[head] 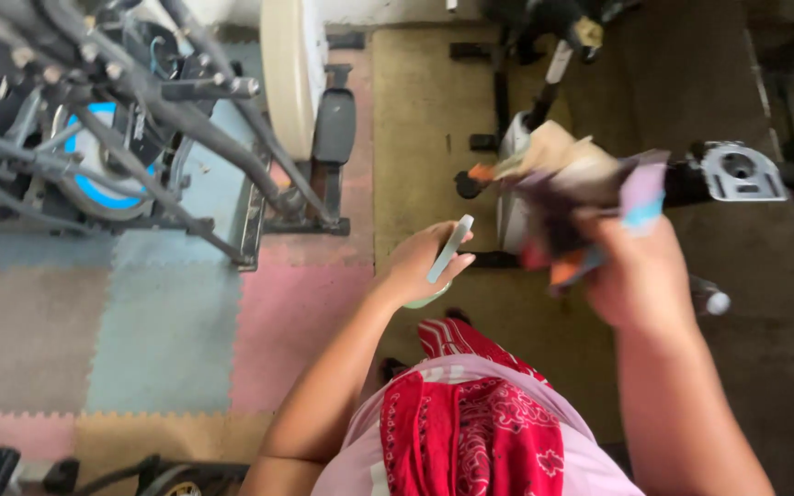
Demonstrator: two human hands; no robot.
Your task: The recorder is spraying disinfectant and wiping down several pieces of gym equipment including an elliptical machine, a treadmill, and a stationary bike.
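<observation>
pale green, flat and slim: small bar point(449, 250) pinched between thumb and fingers of left hand point(423, 266), just left of centre. at 3 o'clock of it, right hand point(640, 276) clenched round a blurred bundle of rags point(570, 188), perhaps cloth and paper. beyond at 12 o'clock, grey exercise machine point(514, 174) on brown carpet point(425, 110). at 9 o'clock, foam floor tiles point(167, 331).

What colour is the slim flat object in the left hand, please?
Pale green, the flat object in the left hand; head view.
</observation>
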